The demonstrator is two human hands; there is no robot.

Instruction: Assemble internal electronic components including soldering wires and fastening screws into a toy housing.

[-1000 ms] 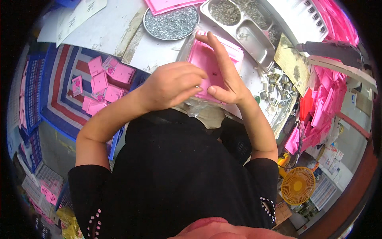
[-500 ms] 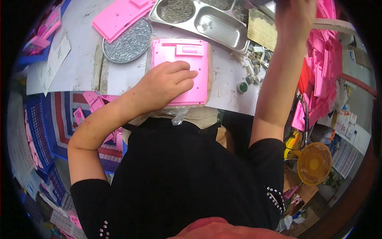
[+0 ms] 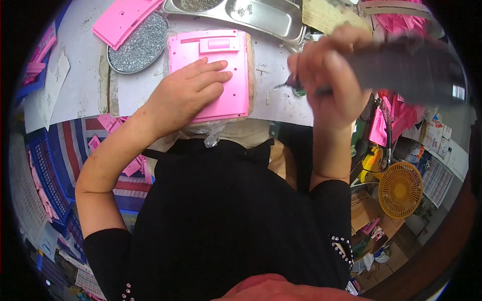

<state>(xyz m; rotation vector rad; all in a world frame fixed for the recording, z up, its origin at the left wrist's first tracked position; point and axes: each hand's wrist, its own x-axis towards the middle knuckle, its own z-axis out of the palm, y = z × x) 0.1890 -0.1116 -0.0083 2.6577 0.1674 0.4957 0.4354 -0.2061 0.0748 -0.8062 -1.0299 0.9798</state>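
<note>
A pink plastic housing (image 3: 236, 103) rests on a plastic-wrapped pad (image 3: 251, 75) at the front of the table. My left hand (image 3: 193, 90) lies across the housing, its fingers stretched out and pressing on the face, just below a raised rectangular part. To the right, my right hand (image 3: 334, 75) is wrapped round a dark electric screwdriver (image 3: 401, 70), partly smeared by motion. Its thin bit (image 3: 279, 86) points left toward the housing and stays apart from it.
A round dish (image 3: 138, 47) of small screws stands at the back left, with another pink panel (image 3: 123, 20) overlapping it. Behind is a steel compartment tray (image 3: 266, 17). A cardboard piece (image 3: 334, 15) lies at the back right. A yellow fan (image 3: 400, 189) stands low on the right.
My right hand has come down from the far right edge toward the housing, bringing the screwdriver into view. My left hand keeps lying on the housing, its fingers straighter now. The whole view has shifted slightly.
</note>
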